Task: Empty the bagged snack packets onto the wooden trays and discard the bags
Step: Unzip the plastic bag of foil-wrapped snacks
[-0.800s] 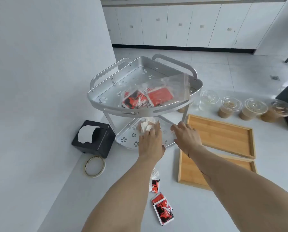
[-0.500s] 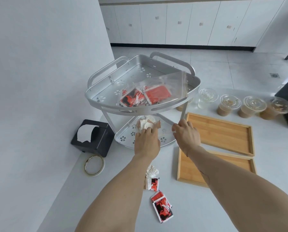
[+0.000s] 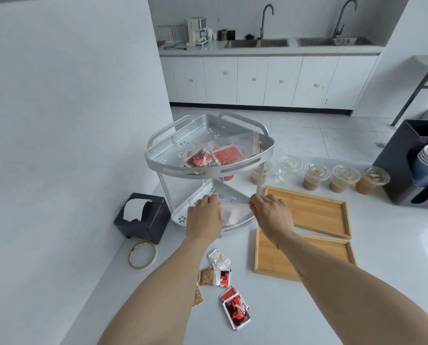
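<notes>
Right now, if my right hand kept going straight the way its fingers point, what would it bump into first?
Probably the thin silver upright post of the two-tier metal corner rack. The right hand, pinching the clear plastic bag over the lower shelf, points away and slightly left, toward that post, though depth is unclear.

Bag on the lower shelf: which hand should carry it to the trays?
Right, probably. The right hand pinches the clear bag on the side nearest the wooden trays; the left hand grips the far side.

left hand point(image 3: 204, 217) + right hand point(image 3: 271, 215) | now apart, apparently stretching clear bag point(image 3: 230, 212) | lower shelf
</notes>
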`<action>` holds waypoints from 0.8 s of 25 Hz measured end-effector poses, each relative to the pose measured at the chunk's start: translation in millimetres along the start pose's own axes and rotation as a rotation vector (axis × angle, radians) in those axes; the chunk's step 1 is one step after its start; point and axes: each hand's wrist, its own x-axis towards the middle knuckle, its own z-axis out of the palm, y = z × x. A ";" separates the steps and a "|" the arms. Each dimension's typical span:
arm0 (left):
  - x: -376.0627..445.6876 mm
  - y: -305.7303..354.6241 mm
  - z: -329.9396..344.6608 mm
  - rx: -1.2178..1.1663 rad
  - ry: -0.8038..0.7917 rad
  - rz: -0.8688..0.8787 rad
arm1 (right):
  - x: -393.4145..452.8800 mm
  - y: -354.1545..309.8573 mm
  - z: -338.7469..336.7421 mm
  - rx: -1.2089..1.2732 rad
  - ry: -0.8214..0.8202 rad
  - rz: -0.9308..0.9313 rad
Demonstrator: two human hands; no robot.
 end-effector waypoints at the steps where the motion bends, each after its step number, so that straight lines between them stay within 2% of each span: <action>1: -2.1 3.9 -5.6 -0.019 0.006 0.003 | -3.4 -0.6 -7.1 0.004 0.028 0.007; 7: -18.6 33.3 -31.5 -0.209 0.063 0.004 | -31.3 3.0 -49.4 0.102 0.158 0.079; 11: -36.3 61.0 -36.0 -0.397 0.001 0.007 | -67.0 20.4 -75.5 0.166 0.256 0.152; 15: -64.9 89.2 -25.4 -0.544 -0.104 0.093 | -120.0 52.5 -97.6 0.268 0.212 0.231; 20: -110.8 132.6 -0.6 -0.677 -0.244 0.165 | -206.5 95.9 -122.0 0.409 0.077 0.307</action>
